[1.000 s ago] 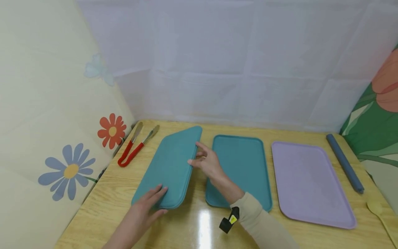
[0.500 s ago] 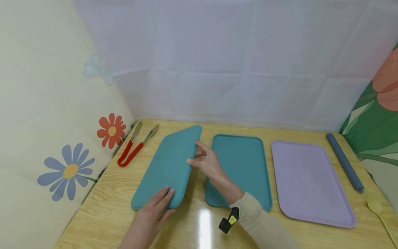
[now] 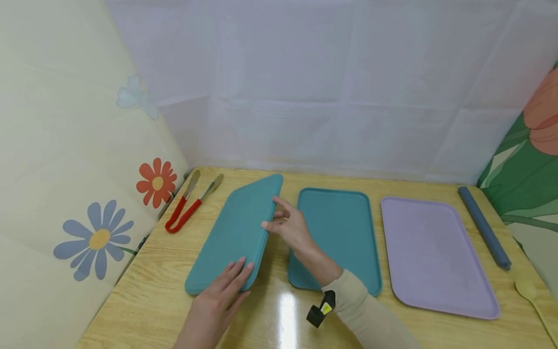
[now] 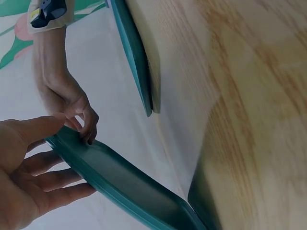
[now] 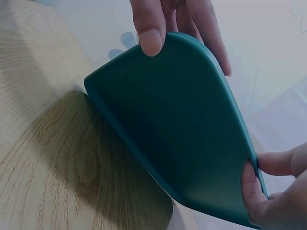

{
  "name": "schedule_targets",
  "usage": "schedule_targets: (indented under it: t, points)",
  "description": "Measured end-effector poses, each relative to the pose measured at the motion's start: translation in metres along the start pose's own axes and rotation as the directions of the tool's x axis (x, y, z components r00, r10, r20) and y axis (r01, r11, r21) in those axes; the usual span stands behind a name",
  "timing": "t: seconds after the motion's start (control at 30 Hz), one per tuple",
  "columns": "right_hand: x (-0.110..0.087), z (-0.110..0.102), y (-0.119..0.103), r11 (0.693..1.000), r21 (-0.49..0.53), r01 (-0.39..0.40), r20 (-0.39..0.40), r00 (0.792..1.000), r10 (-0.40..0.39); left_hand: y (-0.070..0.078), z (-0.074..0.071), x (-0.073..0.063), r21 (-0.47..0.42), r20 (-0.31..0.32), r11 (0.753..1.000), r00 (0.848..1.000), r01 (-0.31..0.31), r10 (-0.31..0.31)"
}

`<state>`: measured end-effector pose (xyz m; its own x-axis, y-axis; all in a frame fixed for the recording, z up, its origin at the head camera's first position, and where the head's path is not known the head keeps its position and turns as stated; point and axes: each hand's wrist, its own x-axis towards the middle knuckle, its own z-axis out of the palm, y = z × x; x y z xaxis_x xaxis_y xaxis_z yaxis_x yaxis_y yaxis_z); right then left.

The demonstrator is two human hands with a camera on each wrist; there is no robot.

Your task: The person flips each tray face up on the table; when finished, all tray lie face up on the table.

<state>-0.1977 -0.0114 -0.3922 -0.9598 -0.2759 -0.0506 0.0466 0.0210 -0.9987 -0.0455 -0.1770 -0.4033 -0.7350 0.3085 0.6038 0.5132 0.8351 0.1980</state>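
A teal tray (image 3: 237, 228) is tipped up on its left long edge, its underside toward the head camera. My right hand (image 3: 293, 230) pinches the raised right edge between thumb and fingers. At the near right corner, my left hand (image 3: 215, 300) lays its fingers over the underside. The right wrist view shows the left thumb (image 5: 151, 42) on the tray's inner face, so this hand grips the corner. In the left wrist view the tray's rim (image 4: 110, 191) runs away from the left fingers. A second teal tray (image 3: 335, 228) lies flat under the right forearm.
To the right lies a lilac tray (image 3: 436, 257), then a dark blue roll (image 3: 484, 228) and a pale yellow spoon (image 3: 526, 291). Red-handled tongs (image 3: 187, 213) rest at the back left. Cloth hangings (image 3: 279, 97) stand behind and beside the wooden table (image 3: 144, 295).
My left hand has slid right along the near end of the tipped tray to its near right corner. The right hand and the tray have hardly moved.
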Motion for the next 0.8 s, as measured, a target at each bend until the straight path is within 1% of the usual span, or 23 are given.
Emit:
schedule_targets:
  t: [0.1, 0.27, 0.33, 0.47, 0.7, 0.8]
  points:
    - [0.001, 0.000, -0.001, 1.000, 0.000, -0.007, 0.007, 1.000, 0.007, 0.001, 0.000, 0.001, 0.039, 0.010, 0.999, 1.000, -0.015, 0.014]
    - [0.001, 0.000, -0.004, 1.000, -0.004, -0.012, 0.028, 1.000, 0.012, 0.001, -0.002, 0.003, 0.084, -0.019, 0.995, 0.998, -0.059, 0.061]
    - [0.001, -0.001, -0.006, 1.000, -0.006, -0.008, 0.033, 0.999, 0.008, 0.001, -0.005, 0.004, 0.085, -0.029, 0.994, 0.997, -0.068, 0.070]
    - [-0.001, -0.001, -0.009, 1.000, 0.012, 0.005, 0.038, 0.999, -0.006, 0.002, -0.009, 0.006, 0.077, -0.023, 0.994, 0.997, -0.075, 0.077]
    - [-0.002, 0.000, -0.012, 0.992, 0.123, 0.029, 0.065, 0.997, -0.037, 0.003, -0.012, 0.006, 0.055, -0.038, 0.993, 0.994, -0.100, 0.102]
    - [-0.001, 0.000, -0.013, 0.993, 0.113, 0.041, 0.063, 0.997, -0.048, 0.003, -0.014, 0.007, 0.054, -0.043, 0.993, 0.993, -0.103, 0.106]
